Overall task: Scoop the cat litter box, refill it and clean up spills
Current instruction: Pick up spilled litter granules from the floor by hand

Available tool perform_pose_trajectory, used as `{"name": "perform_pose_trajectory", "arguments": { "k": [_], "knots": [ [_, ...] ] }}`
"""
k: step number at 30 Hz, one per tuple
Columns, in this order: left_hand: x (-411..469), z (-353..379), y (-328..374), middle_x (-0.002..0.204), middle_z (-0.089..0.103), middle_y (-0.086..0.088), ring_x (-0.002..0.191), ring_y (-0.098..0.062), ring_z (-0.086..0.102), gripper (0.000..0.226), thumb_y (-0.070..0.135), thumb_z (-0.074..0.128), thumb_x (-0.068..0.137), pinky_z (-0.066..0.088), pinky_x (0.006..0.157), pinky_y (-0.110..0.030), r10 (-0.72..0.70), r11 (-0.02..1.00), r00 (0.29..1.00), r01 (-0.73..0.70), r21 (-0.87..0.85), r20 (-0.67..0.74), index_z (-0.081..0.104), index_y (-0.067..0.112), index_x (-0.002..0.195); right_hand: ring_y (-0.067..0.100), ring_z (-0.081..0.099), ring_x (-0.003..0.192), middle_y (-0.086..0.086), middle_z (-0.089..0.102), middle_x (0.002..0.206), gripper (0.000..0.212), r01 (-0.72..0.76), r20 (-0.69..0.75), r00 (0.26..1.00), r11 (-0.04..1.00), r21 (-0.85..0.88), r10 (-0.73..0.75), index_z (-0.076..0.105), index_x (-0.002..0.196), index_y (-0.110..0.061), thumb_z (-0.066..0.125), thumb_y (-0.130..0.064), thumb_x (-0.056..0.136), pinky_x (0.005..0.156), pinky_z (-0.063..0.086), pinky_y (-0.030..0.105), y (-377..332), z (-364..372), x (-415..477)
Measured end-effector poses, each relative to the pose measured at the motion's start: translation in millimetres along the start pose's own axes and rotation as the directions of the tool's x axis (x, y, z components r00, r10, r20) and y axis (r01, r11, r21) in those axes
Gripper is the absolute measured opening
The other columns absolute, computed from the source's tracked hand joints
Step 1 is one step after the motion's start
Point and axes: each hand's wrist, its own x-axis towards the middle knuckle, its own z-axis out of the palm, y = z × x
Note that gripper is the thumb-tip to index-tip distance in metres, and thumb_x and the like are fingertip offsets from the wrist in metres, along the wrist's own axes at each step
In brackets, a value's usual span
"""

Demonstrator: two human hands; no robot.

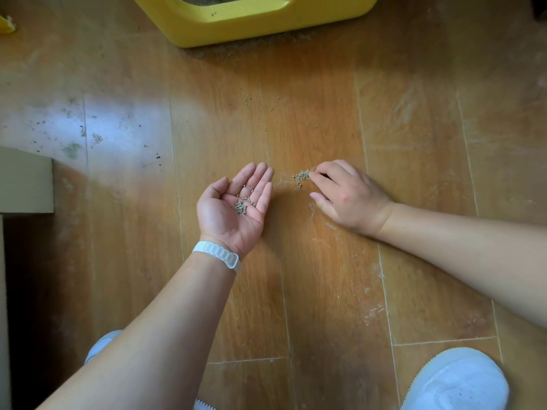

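At nine o'clock the wood floor (124, 134) carries scattered dark specks. The left hand (233, 207) lies palm-up and open, cupped as a dish for gathered litter pellets (241, 206). The right hand (346, 193), palm-down, pinches at a small spilled cluster (300, 176) — fingertips (315, 173) touching it. The yellow litter box (251, 19) sits at twelve o'clock — well apart.

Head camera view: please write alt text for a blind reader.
Left hand is cupped palm up, holding litter pellets, while the right hand gathers a small pellet cluster on the wooden floor. A yellow litter box sits ahead.
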Motion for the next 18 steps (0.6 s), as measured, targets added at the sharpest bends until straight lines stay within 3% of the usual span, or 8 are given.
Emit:
{"name": "perform_pose_trajectory", "arguments": {
  "k": [10, 18],
  "knots": [
    [1, 3, 3, 0.117, 0.068, -0.023, 0.111, -0.035, 0.066, 0.046, 0.024, 0.032, 0.098, 0.051, 0.096, -0.043, 0.007, 1.0, 1.0, -0.006, 0.025, -0.018, 0.065, -0.005, 0.113, 0.034, 0.06, 0.093, 0.018, 0.063, 0.104, 0.033, 0.032, -0.017, 0.999, 0.994, 0.104, -0.03, 0.065, 0.114, 0.006, 0.066, -0.014, 0.088, 0.088, 0.051, 0.041, -6, 12, 19],
    [3, 5, -1, 0.116, 0.069, -0.023, 0.109, -0.035, 0.067, 0.047, 0.025, 0.032, 0.098, 0.052, 0.096, -0.041, -0.003, 0.999, 0.999, 0.005, 0.05, -0.039, 0.065, -0.005, 0.111, 0.032, 0.059, 0.08, 0.013, 0.065, 0.088, 0.012, 0.039, -0.083, 0.996, 0.969, 0.243, -0.02, 0.073, 0.095, 0.002, 0.064, -0.001, 0.088, 0.071, 0.053, 0.04, -7, 25, 27]
  ]
}}
